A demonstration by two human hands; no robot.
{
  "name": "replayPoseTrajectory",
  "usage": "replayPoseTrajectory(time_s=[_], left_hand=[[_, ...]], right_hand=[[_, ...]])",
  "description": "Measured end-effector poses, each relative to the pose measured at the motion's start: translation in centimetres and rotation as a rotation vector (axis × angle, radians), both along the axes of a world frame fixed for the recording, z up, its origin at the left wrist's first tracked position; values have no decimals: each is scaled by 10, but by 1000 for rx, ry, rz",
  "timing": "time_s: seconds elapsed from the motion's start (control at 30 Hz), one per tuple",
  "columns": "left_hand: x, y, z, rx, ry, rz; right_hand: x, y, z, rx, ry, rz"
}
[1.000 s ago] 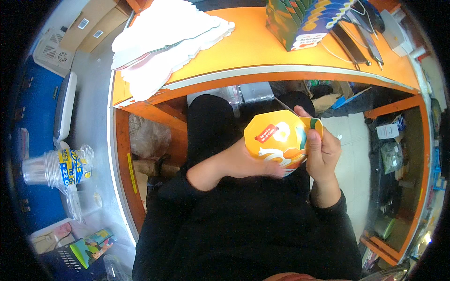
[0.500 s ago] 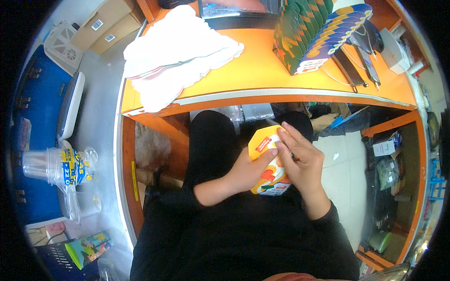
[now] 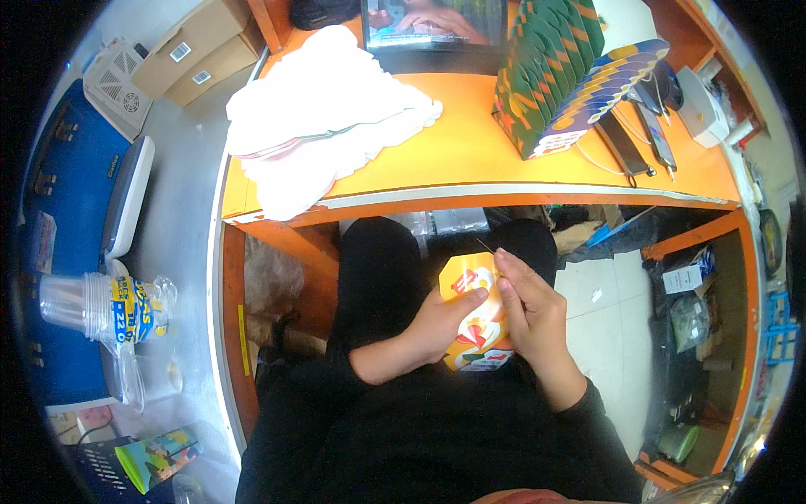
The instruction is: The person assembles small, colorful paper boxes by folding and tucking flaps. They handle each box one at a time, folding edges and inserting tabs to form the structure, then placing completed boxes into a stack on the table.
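Orange printed cardboard piece [image 3: 477, 312], a folded carton-like shape with red and white graphics, is held over the lap, below the front edge of the orange table [image 3: 470, 147]. It is supported from the left by the left hand [image 3: 437, 323], thumb laid across its face and fingers closed behind. The right hand [image 3: 536, 312] is curled against its right edge, fingertips pinched near the top corner. A thin dark line, possibly a thread or needle [image 3: 484, 245], sticks up from that pinch; too fine to be told for sure.

Risks, judged from the pose: the piece is gripped only by its edges over the lap, so a loosened thumb could let it slide down between the knees. The thin item at the fingertips could be dropped and lost against the dark clothing. A hard pinch could crease the card corner.

Counts: one orange piece in hand. One stack of white sheets or cloths [image 3: 323, 118] is seen on the table's left part. One fanned row of printed green and blue card pieces [image 3: 562, 76] stands on the right part; single pieces cannot be counted. Two dark flat devices [image 3: 638, 139] lie beside that row. One stack of clear plastic cups [image 3: 92, 307] lies at the left on the grey floor. Two brown cardboard boxes [image 3: 197, 46] are seen at upper left.
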State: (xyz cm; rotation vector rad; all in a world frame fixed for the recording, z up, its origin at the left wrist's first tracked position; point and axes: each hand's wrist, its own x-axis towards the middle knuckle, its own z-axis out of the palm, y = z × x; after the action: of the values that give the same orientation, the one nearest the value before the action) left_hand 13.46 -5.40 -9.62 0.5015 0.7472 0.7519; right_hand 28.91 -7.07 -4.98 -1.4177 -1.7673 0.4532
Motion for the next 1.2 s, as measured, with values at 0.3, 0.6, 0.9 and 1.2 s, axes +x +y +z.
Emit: replayPoseTrajectory(time_s=[0.3, 0.6, 0.9, 1.2], left_hand=[[-15, 4, 3, -11, -222, -190], [-16, 12, 11, 293, -72, -333], [-10, 17, 12, 589, 201, -605], [-18, 16, 2, 221, -119, -385]], right_hand=[[23, -1, 3, -486, 579, 118], [19, -10, 5, -379, 548, 124], [51, 0, -15, -19, 839, -263], [31, -17, -29, 174, -474, -46]])
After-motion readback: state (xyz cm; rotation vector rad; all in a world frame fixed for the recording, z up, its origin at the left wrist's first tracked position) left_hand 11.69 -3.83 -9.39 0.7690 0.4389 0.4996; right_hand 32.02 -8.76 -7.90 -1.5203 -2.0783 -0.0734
